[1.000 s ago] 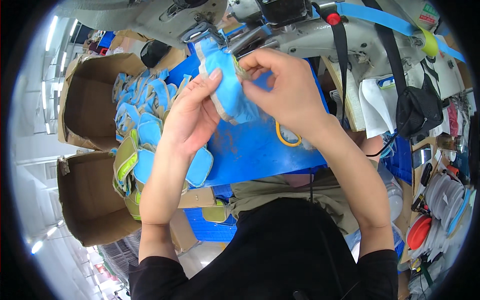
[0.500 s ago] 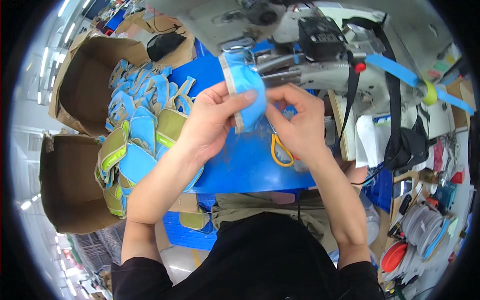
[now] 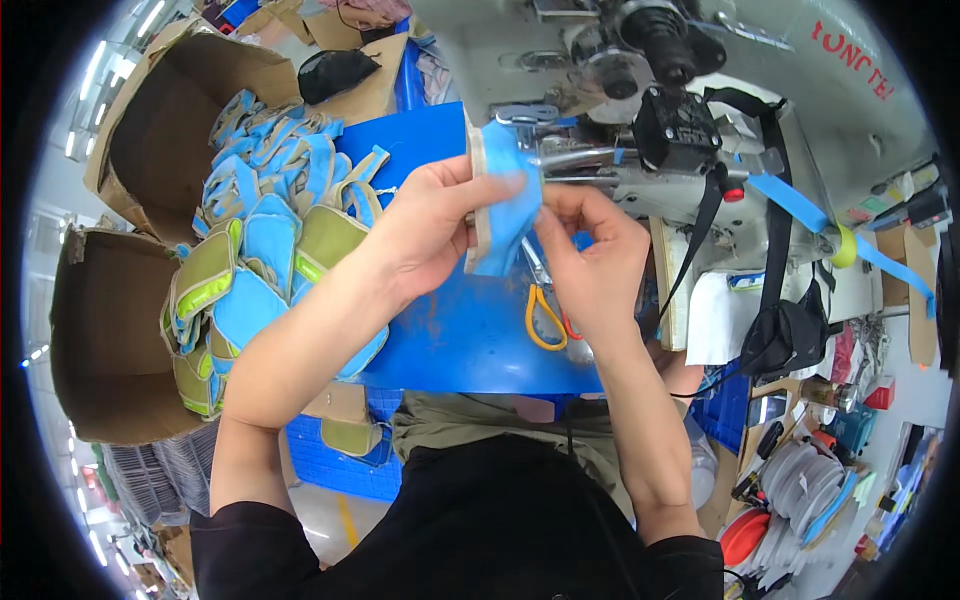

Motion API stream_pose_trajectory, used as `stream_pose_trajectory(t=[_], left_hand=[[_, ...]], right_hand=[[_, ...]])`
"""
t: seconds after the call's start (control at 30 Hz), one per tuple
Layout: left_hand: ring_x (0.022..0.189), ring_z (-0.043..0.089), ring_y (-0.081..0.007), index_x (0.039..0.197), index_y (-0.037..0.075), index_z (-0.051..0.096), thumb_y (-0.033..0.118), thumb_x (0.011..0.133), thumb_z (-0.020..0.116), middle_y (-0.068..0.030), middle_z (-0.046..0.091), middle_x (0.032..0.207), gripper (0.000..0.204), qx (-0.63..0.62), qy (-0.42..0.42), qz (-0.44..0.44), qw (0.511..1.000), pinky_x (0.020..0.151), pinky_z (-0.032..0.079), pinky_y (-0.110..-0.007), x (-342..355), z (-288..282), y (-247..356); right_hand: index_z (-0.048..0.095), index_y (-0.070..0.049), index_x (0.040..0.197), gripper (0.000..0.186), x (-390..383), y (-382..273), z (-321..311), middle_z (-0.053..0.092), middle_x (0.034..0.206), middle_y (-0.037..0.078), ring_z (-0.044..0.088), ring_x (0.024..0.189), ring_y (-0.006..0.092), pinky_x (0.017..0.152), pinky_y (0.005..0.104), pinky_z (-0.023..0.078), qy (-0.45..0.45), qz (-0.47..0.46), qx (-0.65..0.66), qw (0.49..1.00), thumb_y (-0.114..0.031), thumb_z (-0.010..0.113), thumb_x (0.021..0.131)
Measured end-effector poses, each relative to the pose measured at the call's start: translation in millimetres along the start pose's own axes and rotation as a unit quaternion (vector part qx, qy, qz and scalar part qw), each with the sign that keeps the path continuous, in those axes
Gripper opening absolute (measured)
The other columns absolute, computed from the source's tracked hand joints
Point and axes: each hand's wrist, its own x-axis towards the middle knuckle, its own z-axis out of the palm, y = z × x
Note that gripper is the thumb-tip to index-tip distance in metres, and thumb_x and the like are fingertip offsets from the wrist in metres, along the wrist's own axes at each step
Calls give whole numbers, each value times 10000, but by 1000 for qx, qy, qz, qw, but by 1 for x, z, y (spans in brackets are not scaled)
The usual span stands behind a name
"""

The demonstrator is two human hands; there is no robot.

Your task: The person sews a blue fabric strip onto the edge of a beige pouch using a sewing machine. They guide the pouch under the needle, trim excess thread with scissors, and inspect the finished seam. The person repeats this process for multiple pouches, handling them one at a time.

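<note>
A blue fabric piece (image 3: 510, 232) with a beige edge strip is held up in front of the sewing machine (image 3: 770, 75). My left hand (image 3: 425, 230) grips it from the left, thumb lying across the blue face and fingers behind. At its right edge my right hand (image 3: 600, 255) is closed, thumb and forefinger pinching the cloth. Motion blurs the piece a little. Below the right hand, scissors with a yellow-orange handle (image 3: 531, 318) lie on the blue tabletop (image 3: 460, 355), their blades partly hidden by the hand and cloth.
Left of my arm sit piled blue and olive fabric pieces (image 3: 255, 300) and a heap of blue-beige strips (image 3: 265, 165). Two cardboard boxes (image 3: 110, 340) stand beyond them. A blue strap (image 3: 790, 203) runs through a yellow ring (image 3: 845, 246) at right. A black pouch (image 3: 790, 335) hangs nearby.
The view has shifted, so the machine shows more fully. Both hands still hold the blue fabric piece, now more upright and turned slightly. The scissors appear further left of my right hand.
</note>
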Motion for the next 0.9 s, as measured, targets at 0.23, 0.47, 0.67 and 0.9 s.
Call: stream_pose_trajectory(t=[0.23,0.47,0.67,0.9], left_hand=[[855,686,-89,1102,10,716,56,891,785,-55,750,1002,227,180,25,148,972,765,555,-260,-7,0,-9],[879,699,-110,1080,3,724,36,877,796,-77,756,1009,218,205,8,218,954,808,564,-264,5,-6,-8],[915,700,-114,1147,-4,693,39,882,793,-80,754,1041,286,204,-4,203,958,847,558,-272,4,-7,-9],[958,699,-127,1162,9,660,63,873,807,-76,746,1062,330,188,-23,148,971,898,547,-294,6,-12,-6]], right_hand=[[756,-31,1007,169,-2,-7,3,762,911,107,741,807,196,723,301,560,16,16,1,1000,-34,751,838],[728,-51,1032,195,-7,18,4,734,893,97,722,801,226,692,322,544,37,-112,19,993,-49,757,840],[713,-72,1067,262,-17,25,2,715,927,69,697,832,227,707,336,532,36,-120,44,991,-98,793,819],[697,-84,1028,304,-23,31,15,698,920,65,693,838,221,680,320,516,69,-100,17,992,-141,850,772]])
